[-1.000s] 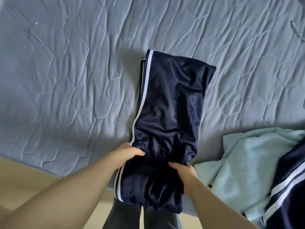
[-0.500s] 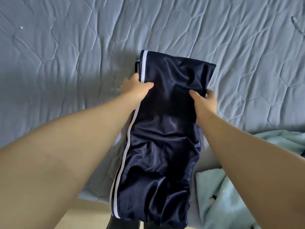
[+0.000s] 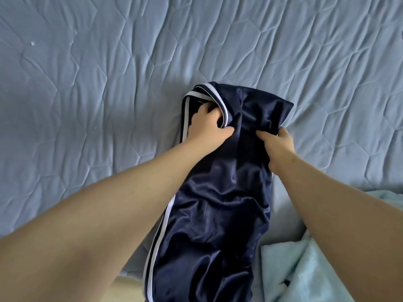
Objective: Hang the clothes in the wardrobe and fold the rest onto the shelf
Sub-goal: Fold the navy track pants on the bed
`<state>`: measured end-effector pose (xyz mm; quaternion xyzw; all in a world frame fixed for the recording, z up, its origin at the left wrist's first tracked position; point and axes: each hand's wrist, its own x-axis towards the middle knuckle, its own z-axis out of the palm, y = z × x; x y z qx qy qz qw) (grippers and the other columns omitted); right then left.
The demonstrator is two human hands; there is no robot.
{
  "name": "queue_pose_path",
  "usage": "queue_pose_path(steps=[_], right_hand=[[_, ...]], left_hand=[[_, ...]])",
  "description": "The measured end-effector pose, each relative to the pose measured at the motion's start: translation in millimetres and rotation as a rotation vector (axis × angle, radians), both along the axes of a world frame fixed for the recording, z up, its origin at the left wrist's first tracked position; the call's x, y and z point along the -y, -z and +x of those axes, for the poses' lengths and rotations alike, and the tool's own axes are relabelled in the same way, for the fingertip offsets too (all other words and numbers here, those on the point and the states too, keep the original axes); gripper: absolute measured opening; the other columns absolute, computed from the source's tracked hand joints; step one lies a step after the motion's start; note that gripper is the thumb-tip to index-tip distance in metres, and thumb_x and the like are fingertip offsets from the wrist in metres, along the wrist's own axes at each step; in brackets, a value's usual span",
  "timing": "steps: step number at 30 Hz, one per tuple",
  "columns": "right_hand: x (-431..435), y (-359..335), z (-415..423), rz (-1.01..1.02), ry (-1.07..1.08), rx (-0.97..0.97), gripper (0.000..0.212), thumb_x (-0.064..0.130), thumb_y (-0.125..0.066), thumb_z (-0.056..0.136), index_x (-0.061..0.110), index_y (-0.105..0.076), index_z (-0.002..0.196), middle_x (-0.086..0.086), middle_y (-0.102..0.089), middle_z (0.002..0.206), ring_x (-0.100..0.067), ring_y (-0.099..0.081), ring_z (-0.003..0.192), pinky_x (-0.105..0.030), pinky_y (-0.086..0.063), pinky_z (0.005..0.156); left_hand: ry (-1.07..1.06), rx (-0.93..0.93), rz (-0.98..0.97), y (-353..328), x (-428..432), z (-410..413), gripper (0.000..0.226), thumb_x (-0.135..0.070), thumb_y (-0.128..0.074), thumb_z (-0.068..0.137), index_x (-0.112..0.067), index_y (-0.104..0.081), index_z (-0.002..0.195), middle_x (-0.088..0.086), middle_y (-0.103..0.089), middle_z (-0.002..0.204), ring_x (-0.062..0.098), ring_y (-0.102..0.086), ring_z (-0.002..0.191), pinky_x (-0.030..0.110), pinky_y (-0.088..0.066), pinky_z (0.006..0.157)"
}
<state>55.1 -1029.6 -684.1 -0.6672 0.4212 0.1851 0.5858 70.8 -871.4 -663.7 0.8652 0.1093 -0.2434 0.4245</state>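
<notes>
A shiny navy garment with white side stripes [image 3: 218, 203] lies lengthwise on the blue quilted bed [image 3: 109, 94], its near end hanging over the bed's edge. My left hand [image 3: 207, 125] grips the garment's far left edge at the white stripe, fingers curled into the cloth. On the far right side, my right hand [image 3: 277, 142] grips the fabric with thumb on top. The far end is lifted and bunched between both hands.
A light blue fluffy towel or garment [image 3: 305, 269] lies crumpled at the bed's near right corner, beside the navy garment. The bed's near edge and pale floor [image 3: 126, 290] show at the bottom left. Wide quilted surface stretches left and beyond.
Both hands went from the garment's near end to its far end and took hold there. The far end has since been lifted and pulled toward me, bunching up.
</notes>
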Motion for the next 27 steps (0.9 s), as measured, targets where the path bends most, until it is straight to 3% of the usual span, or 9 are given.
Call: queue_pose_path(steps=[4,9,14,16,18,21,24,27], right_hand=[[1,6,-2,0.058,-0.014,-0.010,0.013,0.014,-0.063,0.085,0.026,-0.059,0.088,0.006,-0.066,0.083,-0.010,-0.064,0.075,-0.020,-0.050,0.055],[1,6,-2,0.154,0.004,-0.021,0.019,0.007,-0.064,0.084,0.025,-0.060,0.082,0.001,-0.068,0.082,-0.015,-0.067,0.076,-0.027,-0.054,0.062],[15,2,9,0.361,0.039,-0.093,0.027,0.005,-0.059,0.084,0.017,-0.063,0.108,-0.008,-0.068,0.101,-0.026,-0.066,0.091,-0.039,-0.056,0.077],[16,0,8,0.330,0.037,-0.098,0.022,0.005,-0.057,0.082,0.018,-0.063,0.098,-0.006,-0.069,0.093,-0.024,-0.066,0.085,-0.035,-0.057,0.072],[13,-5,7,0.231,-0.019,-0.037,0.018,0.003,-0.054,0.080,0.019,-0.061,0.085,0.000,-0.066,0.076,-0.018,-0.064,0.071,-0.026,-0.055,0.059],[5,-19,11,0.188,-0.087,0.073,0.017,0.002,-0.050,0.080,0.016,-0.060,0.081,0.001,-0.063,0.068,-0.015,-0.063,0.062,-0.023,-0.053,0.054],[5,-37,20,0.338,-0.011,-0.034,0.017,0.011,-0.047,0.082,0.013,-0.062,0.090,-0.002,-0.067,0.071,-0.018,-0.064,0.066,-0.027,-0.054,0.061],[8,-57,45,0.382,0.040,-0.035,0.017,0.016,-0.048,0.087,0.013,-0.064,0.085,0.000,-0.069,0.064,-0.017,-0.066,0.060,-0.023,-0.053,0.056]], left_hand=[[-0.450,-0.110,-0.202,0,-1,5,0.004,-0.018,-0.059,0.082,-0.017,-0.059,0.086,0.001,-0.060,0.093,0.016,-0.056,0.079,0.023,-0.044,0.067],[-0.387,-0.100,-0.279,-1,-17,3,0.019,-0.011,-0.060,0.083,-0.029,-0.055,0.088,-0.012,-0.061,0.079,0.006,-0.058,0.076,0.020,-0.046,0.067],[-0.543,-0.132,-0.416,-1,-52,12,0.042,0.002,-0.064,0.081,-0.024,-0.048,0.110,-0.001,-0.060,0.097,0.019,-0.061,0.090,0.036,-0.052,0.087],[-0.630,-0.202,-0.539,-3,-58,11,0.047,0.005,-0.063,0.081,-0.025,-0.046,0.112,0.004,-0.060,0.099,0.021,-0.063,0.088,0.039,-0.053,0.084],[-0.575,-0.321,-0.567,-5,-56,7,0.033,-0.002,-0.064,0.084,-0.017,-0.052,0.110,0.006,-0.064,0.098,0.022,-0.065,0.089,0.040,-0.051,0.088],[-0.470,-0.455,-0.545,-14,-54,4,0.011,-0.014,-0.061,0.089,-0.013,-0.063,0.099,0.006,-0.069,0.096,0.022,-0.067,0.091,0.039,-0.049,0.094],[-0.487,-0.419,-0.601,-23,-54,12,0.010,-0.012,-0.054,0.092,-0.016,-0.063,0.094,0.004,-0.069,0.091,0.020,-0.066,0.084,0.037,-0.052,0.087],[-0.534,-0.366,-0.712,-40,-51,35,0.012,-0.011,-0.051,0.094,-0.016,-0.062,0.094,0.001,-0.072,0.078,0.015,-0.070,0.072,0.027,-0.056,0.066]])
